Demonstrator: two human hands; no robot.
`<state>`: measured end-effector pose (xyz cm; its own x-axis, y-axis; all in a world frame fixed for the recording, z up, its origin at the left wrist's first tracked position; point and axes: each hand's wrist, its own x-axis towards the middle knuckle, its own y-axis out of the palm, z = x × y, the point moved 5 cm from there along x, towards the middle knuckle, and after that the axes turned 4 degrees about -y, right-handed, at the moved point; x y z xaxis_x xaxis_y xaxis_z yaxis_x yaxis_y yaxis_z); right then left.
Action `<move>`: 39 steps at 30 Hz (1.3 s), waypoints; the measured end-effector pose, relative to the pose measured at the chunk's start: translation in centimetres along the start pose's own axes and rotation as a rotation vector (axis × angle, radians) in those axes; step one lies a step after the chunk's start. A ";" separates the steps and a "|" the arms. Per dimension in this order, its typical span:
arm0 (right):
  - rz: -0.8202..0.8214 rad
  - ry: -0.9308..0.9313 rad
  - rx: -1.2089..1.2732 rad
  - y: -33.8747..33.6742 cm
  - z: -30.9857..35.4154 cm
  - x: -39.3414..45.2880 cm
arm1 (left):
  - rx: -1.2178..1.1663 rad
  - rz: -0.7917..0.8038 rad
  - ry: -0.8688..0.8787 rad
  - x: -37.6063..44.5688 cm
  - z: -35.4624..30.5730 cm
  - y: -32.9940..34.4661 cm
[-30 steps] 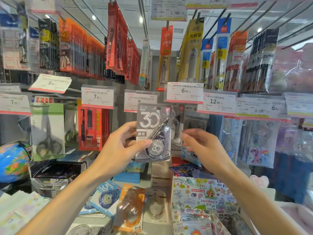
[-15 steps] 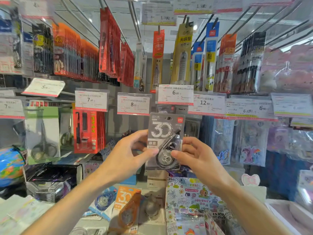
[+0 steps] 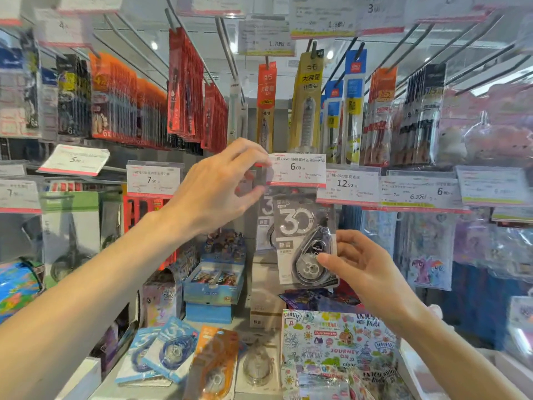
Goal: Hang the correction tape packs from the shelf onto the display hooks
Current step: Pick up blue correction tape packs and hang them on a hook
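A grey correction tape pack (image 3: 302, 238) marked "30" hangs upright just below the "6.00" price tag (image 3: 298, 170). My right hand (image 3: 357, 264) pinches its lower right side between thumb and fingers. My left hand (image 3: 222, 183) is raised beside the tag, thumb and fingers pinching the tag's left edge. Another grey pack (image 3: 265, 223) hangs behind the held one. On the shelf below lie a blue pack (image 3: 170, 347), an orange pack (image 3: 215, 365) and a clear pack (image 3: 258, 365). The hook itself is hidden behind the tag.
Rows of hooks with pen and refill packs hang above, price tags in front of them. A colourful sticker box (image 3: 334, 350) stands at lower right, a blue card box (image 3: 213, 281) behind the shelf packs, scissors packs (image 3: 69, 226) and a globe (image 3: 17, 284) at left.
The pack passed from my left hand to my right and rose up under the 6.00 tag. My left hand let go and lifted to the tag's left edge.
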<state>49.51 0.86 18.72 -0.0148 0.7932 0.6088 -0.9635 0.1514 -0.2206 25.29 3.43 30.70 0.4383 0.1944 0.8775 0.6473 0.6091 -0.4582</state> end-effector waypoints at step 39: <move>-0.157 -0.010 -0.084 3.3 -0.1 1.9 | -0.327 -0.036 -0.423 -8.1 -0.2 3.9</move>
<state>46.34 2.91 19.10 0.1314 0.7501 0.6481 -0.9285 0.3222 -0.1846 24.39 4.11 21.82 0.1663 0.5117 0.8429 0.8472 0.3633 -0.3877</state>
